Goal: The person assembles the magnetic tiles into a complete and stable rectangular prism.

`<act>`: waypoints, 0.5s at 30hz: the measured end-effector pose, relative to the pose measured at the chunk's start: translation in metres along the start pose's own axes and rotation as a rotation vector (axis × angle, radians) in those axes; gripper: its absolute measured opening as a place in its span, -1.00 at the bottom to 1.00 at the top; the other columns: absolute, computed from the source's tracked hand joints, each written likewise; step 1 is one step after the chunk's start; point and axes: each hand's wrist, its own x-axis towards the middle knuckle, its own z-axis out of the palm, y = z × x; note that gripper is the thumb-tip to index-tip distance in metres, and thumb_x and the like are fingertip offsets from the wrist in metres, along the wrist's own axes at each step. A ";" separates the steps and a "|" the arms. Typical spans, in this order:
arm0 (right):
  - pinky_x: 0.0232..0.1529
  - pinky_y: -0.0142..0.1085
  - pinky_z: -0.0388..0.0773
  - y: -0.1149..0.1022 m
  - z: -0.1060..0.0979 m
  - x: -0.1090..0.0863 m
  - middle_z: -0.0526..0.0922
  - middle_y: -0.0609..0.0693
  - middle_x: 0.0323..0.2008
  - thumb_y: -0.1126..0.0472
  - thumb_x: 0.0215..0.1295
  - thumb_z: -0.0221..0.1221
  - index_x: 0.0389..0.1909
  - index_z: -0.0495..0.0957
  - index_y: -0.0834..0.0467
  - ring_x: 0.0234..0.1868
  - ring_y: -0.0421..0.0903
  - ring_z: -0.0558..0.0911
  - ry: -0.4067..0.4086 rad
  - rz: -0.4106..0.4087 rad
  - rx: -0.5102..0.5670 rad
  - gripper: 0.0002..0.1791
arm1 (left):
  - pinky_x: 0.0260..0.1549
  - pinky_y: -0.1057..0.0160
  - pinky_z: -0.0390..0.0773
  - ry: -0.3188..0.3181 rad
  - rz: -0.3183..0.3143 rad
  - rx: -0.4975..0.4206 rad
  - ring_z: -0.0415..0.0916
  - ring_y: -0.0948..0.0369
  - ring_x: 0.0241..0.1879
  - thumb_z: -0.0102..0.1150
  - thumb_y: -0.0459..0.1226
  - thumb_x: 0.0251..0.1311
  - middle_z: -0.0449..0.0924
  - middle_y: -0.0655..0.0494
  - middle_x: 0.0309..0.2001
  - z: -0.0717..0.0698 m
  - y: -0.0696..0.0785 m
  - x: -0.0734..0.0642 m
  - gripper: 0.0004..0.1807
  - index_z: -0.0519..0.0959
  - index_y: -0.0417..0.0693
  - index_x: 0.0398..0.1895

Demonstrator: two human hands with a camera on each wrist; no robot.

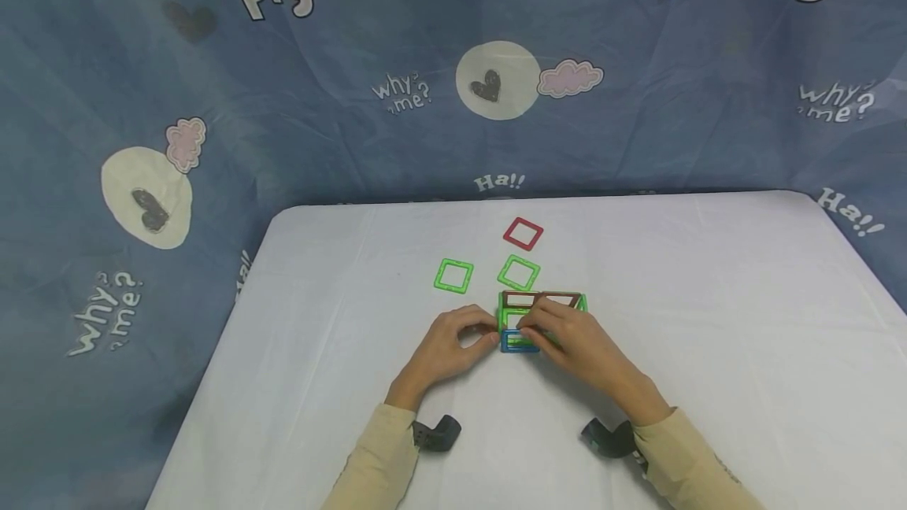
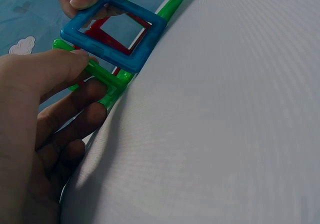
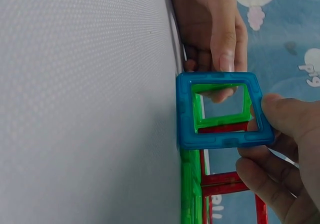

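My right hand [image 1: 577, 341] pinches a blue square magnetic tile [image 3: 185, 111] by one side, thumb on the near face and fingers behind. This blue tile stands at the front left end of a low structure of green tiles [image 3: 190, 189] and red tiles [image 3: 225, 179]. On the structure's left, my left hand [image 1: 449, 345] pinches the edge of a green square tile [image 2: 107, 76] between thumb and fingers. The left thumb lies close to the blue tile's edge; whether they touch I cannot tell.
Beyond the structure lie a loose red tile [image 1: 512, 228] and two loose green tiles, one to the left [image 1: 438, 273] and one nearer the structure [image 1: 505, 267]. A white cloth covers the table [image 1: 708, 297]. Behind it hangs a blue printed curtain [image 1: 354, 140].
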 end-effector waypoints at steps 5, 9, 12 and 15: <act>-0.29 -0.37 0.57 0.000 0.000 -0.001 0.57 -0.19 -0.34 0.21 0.15 0.30 -0.29 0.57 0.02 -0.35 -0.34 0.51 -0.003 0.006 0.004 -0.87 | -0.05 0.34 0.52 0.009 0.011 0.002 0.52 0.44 -0.21 0.23 -0.17 0.19 0.62 0.37 -0.25 0.000 0.001 -0.001 -0.86 0.64 0.14 -0.19; -0.34 -0.39 0.54 -0.001 -0.001 -0.001 0.55 -0.21 -0.36 0.20 0.16 0.30 -0.28 0.57 0.01 -0.39 -0.35 0.45 -0.010 0.018 0.004 -0.87 | -0.06 0.33 0.53 0.016 0.021 -0.002 0.52 0.43 -0.22 0.22 -0.15 0.20 0.62 0.37 -0.24 0.001 0.001 -0.001 -0.86 0.63 0.15 -0.18; -0.34 -0.40 0.54 -0.001 -0.002 -0.001 0.55 -0.21 -0.35 0.19 0.17 0.29 -0.28 0.57 0.01 -0.39 -0.36 0.45 -0.017 0.024 0.000 -0.88 | -0.06 0.33 0.53 0.018 0.021 -0.007 0.52 0.44 -0.22 0.22 -0.14 0.20 0.62 0.38 -0.24 0.001 0.000 -0.001 -0.86 0.63 0.15 -0.18; -0.33 -0.39 0.55 -0.001 -0.003 0.000 0.56 -0.21 -0.35 0.18 0.17 0.29 -0.28 0.57 0.01 -0.38 -0.35 0.47 -0.020 0.023 -0.003 -0.88 | -0.07 0.33 0.53 0.019 0.021 -0.007 0.52 0.44 -0.22 0.22 -0.14 0.20 0.62 0.38 -0.25 0.002 0.000 0.000 -0.86 0.63 0.15 -0.18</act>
